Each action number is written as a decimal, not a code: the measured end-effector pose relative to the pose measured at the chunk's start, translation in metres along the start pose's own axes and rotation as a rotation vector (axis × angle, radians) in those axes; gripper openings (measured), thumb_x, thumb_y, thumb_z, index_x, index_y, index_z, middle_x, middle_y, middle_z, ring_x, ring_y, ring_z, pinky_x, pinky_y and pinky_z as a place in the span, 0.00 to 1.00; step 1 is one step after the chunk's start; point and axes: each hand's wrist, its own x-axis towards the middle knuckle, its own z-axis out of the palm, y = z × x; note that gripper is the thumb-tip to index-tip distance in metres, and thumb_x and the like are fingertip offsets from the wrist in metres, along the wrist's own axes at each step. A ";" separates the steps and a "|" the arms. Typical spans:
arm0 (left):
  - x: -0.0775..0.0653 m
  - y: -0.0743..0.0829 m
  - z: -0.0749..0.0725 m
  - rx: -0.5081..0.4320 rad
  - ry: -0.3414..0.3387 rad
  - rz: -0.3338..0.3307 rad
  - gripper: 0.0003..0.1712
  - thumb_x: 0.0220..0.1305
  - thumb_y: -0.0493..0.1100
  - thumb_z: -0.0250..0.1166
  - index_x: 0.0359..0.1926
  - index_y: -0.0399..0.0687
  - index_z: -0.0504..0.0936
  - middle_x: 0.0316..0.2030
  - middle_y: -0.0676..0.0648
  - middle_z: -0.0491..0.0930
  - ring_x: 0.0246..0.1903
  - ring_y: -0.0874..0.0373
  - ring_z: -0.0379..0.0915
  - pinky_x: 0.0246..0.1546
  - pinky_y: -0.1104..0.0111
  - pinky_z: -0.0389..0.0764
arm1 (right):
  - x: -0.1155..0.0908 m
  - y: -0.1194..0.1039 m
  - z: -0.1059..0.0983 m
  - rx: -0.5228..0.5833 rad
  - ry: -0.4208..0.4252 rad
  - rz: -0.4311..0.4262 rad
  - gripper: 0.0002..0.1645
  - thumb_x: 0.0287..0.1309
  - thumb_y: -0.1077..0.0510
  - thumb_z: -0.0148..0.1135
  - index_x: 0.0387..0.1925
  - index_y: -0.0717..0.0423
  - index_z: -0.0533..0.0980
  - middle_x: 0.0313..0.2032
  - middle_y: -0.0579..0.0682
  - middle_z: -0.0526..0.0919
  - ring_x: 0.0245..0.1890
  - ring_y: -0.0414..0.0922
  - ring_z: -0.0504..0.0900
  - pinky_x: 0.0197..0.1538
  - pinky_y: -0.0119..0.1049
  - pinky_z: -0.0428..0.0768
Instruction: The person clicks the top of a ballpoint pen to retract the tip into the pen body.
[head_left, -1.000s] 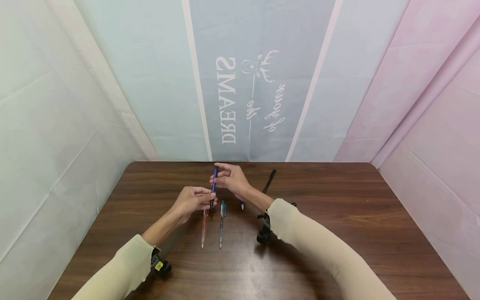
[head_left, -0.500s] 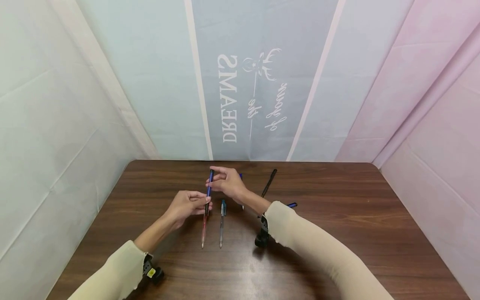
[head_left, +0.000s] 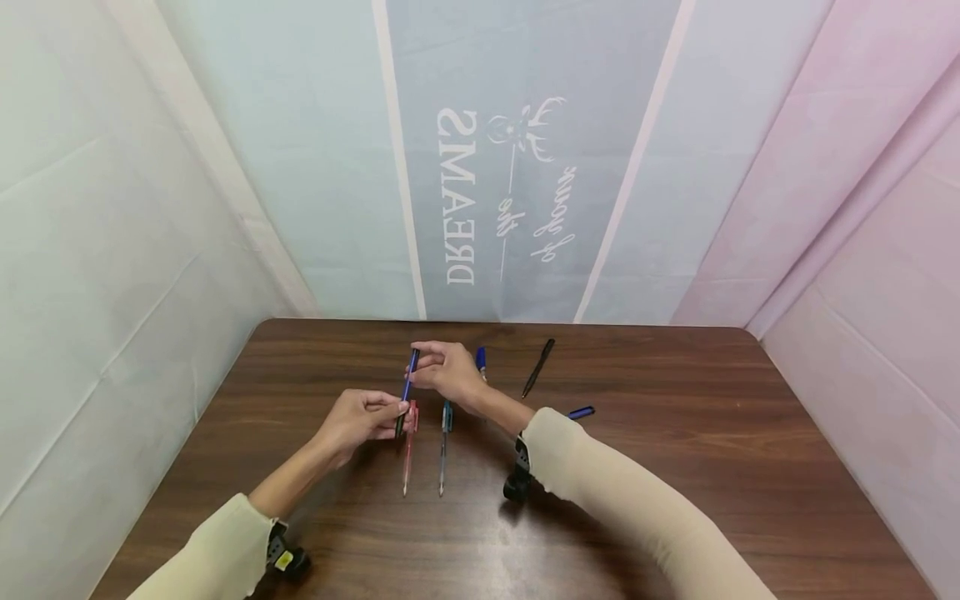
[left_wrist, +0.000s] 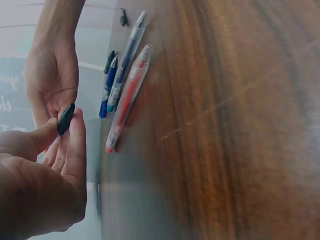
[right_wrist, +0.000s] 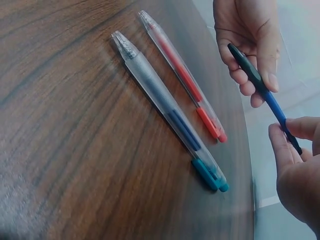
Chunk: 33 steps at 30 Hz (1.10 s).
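Observation:
A slim pen point(head_left: 409, 379) with a blue barrel and black ends is held between both hands, tilted, above the table. My left hand point(head_left: 358, 423) pinches its near black end between thumb and fingers. At the far end, the thumb and fingers of my right hand point(head_left: 452, 373) grip it. In the right wrist view the pen's black clip end point(right_wrist: 246, 64) sits in the left hand. Just below lies a clear pen with red ink point(right_wrist: 175, 61), beside a clear pen with a teal clip point(right_wrist: 160, 105), both flat on the wood.
Beyond the right hand lie a blue-capped pen point(head_left: 481, 359) and a black pen point(head_left: 538, 367). Another blue pen point(head_left: 581, 412) is partly hidden by the right sleeve point(head_left: 600, 458). A printed curtain point(head_left: 517, 208) hangs behind the brown table point(head_left: 712, 433).
Both hands have moved left and slightly nearer with the blue-and-black pen between them. The red pen's clip end and the blue-capped pen have come into sight.

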 end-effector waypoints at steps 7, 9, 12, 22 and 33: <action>-0.007 -0.006 -0.005 0.028 -0.004 -0.001 0.15 0.76 0.38 0.66 0.52 0.25 0.85 0.45 0.36 0.90 0.41 0.55 0.89 0.42 0.65 0.90 | -0.001 0.004 0.008 -0.001 0.006 0.040 0.35 0.61 0.71 0.72 0.69 0.67 0.74 0.43 0.57 0.89 0.41 0.50 0.92 0.48 0.39 0.90; -0.009 -0.008 -0.006 0.039 -0.012 0.008 0.16 0.76 0.38 0.66 0.52 0.24 0.85 0.44 0.36 0.90 0.40 0.56 0.89 0.41 0.65 0.90 | -0.001 0.005 0.010 0.004 0.003 0.053 0.33 0.62 0.71 0.72 0.68 0.67 0.75 0.44 0.57 0.88 0.42 0.51 0.92 0.48 0.39 0.90; -0.011 -0.012 -0.007 0.047 -0.024 0.010 0.16 0.76 0.37 0.66 0.52 0.23 0.85 0.44 0.37 0.90 0.40 0.57 0.88 0.41 0.65 0.90 | -0.002 0.005 0.012 -0.028 -0.004 0.067 0.32 0.62 0.70 0.72 0.67 0.66 0.76 0.44 0.57 0.88 0.42 0.51 0.92 0.48 0.39 0.90; -0.017 -0.023 -0.012 0.087 -0.022 0.007 0.15 0.74 0.35 0.67 0.50 0.23 0.84 0.41 0.38 0.91 0.38 0.57 0.89 0.38 0.67 0.90 | -0.001 0.010 0.015 -0.265 -0.012 0.001 0.25 0.61 0.65 0.75 0.60 0.64 0.83 0.41 0.53 0.91 0.38 0.41 0.91 0.39 0.30 0.86; -0.024 -0.029 -0.011 0.200 0.066 0.016 0.11 0.68 0.34 0.73 0.46 0.28 0.87 0.37 0.40 0.90 0.36 0.56 0.88 0.35 0.65 0.91 | 0.003 0.015 0.022 -0.457 -0.066 -0.108 0.23 0.62 0.63 0.76 0.58 0.64 0.84 0.41 0.54 0.92 0.39 0.41 0.91 0.37 0.25 0.84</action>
